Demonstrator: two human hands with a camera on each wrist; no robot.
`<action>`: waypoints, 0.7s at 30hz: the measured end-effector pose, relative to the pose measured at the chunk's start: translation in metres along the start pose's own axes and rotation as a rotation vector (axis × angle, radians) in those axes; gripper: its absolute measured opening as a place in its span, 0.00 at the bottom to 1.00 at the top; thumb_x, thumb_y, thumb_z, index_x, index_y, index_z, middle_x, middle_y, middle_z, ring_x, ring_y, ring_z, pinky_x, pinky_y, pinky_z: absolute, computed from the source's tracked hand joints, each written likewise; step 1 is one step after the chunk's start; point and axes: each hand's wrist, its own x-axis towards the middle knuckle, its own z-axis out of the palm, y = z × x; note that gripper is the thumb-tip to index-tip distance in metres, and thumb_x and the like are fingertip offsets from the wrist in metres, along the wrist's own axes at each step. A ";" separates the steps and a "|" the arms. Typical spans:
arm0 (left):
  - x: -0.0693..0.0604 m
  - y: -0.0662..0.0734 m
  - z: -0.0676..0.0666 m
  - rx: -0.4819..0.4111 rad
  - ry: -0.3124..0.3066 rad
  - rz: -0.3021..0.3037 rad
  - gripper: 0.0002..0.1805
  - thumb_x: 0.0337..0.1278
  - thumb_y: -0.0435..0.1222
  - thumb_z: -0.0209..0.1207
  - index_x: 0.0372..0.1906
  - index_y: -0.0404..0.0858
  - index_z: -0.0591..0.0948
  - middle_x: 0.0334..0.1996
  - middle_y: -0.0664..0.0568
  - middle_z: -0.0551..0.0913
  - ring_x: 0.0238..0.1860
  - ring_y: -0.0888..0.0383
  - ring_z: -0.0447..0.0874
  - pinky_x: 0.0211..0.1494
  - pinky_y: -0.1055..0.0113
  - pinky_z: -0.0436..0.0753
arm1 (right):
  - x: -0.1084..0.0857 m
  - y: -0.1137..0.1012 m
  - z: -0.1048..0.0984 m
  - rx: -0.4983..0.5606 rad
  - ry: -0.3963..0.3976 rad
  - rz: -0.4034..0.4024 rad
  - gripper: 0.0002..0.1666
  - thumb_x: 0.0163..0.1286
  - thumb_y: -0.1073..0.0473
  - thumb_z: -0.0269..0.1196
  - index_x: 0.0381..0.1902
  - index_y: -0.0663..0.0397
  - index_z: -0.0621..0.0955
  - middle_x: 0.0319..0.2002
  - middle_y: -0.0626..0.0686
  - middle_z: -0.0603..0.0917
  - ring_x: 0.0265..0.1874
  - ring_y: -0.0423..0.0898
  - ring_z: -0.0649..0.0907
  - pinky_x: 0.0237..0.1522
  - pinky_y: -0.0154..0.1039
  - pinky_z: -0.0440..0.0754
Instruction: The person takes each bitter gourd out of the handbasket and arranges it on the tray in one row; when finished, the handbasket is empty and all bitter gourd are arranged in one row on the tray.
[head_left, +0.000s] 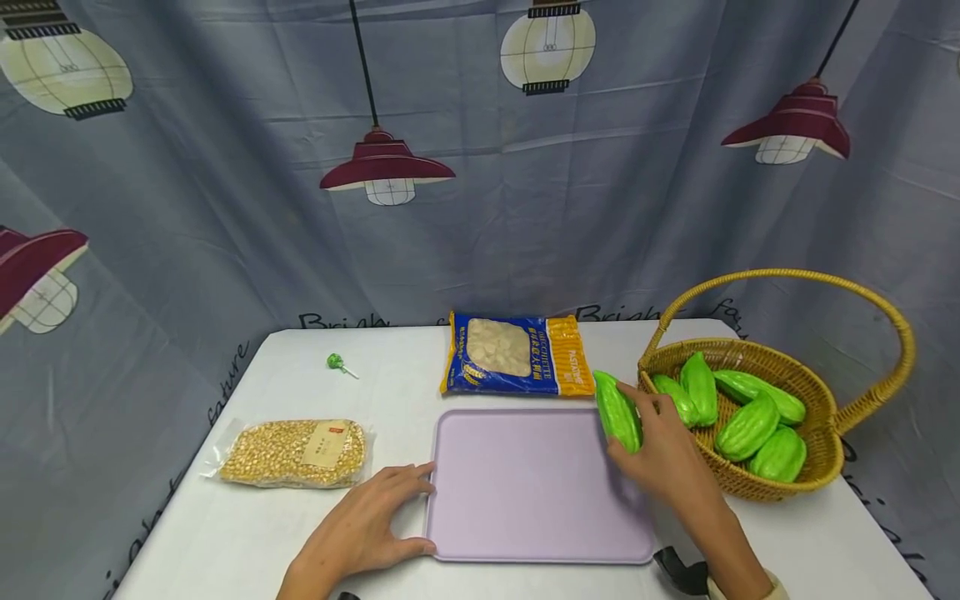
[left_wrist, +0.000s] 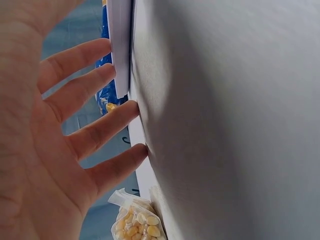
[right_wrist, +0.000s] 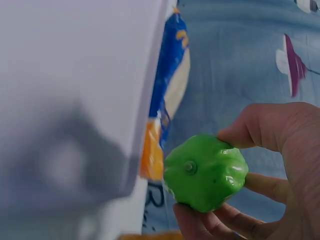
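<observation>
In the head view my right hand (head_left: 663, 454) holds a green ribbed gourd (head_left: 618, 412) above the right edge of a pale purple tray (head_left: 540, 483). The right wrist view has the gourd (right_wrist: 205, 172) end-on, its stem nub showing, pinched between the thumb and fingers of my right hand (right_wrist: 280, 175). My left hand (head_left: 367, 521) rests at the tray's left edge, thumb near the lower corner. Its fingers are spread and nearly straight in the left wrist view, where two fingertips touch the tray's side (left_wrist: 120, 50).
A wicker basket (head_left: 832, 467) with a tall handle, holding several similar gourds (head_left: 750, 427), stands at the right. Behind the tray lies a blue and orange pasta bag (head_left: 517, 354). On the left are a bag of corn kernels (head_left: 281, 454) and a green lollipop (head_left: 335, 361).
</observation>
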 end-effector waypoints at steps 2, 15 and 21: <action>0.000 0.000 0.000 0.003 0.003 0.001 0.35 0.49 0.68 0.75 0.57 0.51 0.87 0.72 0.59 0.81 0.68 0.56 0.82 0.67 0.56 0.85 | -0.001 -0.004 0.008 -0.006 -0.009 -0.004 0.48 0.61 0.59 0.75 0.78 0.55 0.71 0.60 0.75 0.74 0.43 0.66 0.84 0.36 0.62 0.87; 0.002 0.001 0.000 0.000 0.020 0.013 0.35 0.50 0.67 0.75 0.56 0.51 0.87 0.72 0.58 0.81 0.67 0.56 0.82 0.66 0.55 0.85 | 0.002 -0.031 0.042 -0.005 -0.105 -0.032 0.48 0.60 0.57 0.76 0.79 0.49 0.73 0.61 0.68 0.77 0.43 0.58 0.85 0.37 0.55 0.88; 0.001 0.002 -0.001 -0.003 0.007 -0.003 0.35 0.50 0.67 0.75 0.56 0.50 0.87 0.72 0.58 0.81 0.67 0.55 0.82 0.67 0.55 0.85 | 0.004 -0.042 0.050 -0.006 -0.135 -0.067 0.47 0.59 0.59 0.76 0.78 0.50 0.74 0.58 0.65 0.77 0.43 0.55 0.82 0.38 0.51 0.86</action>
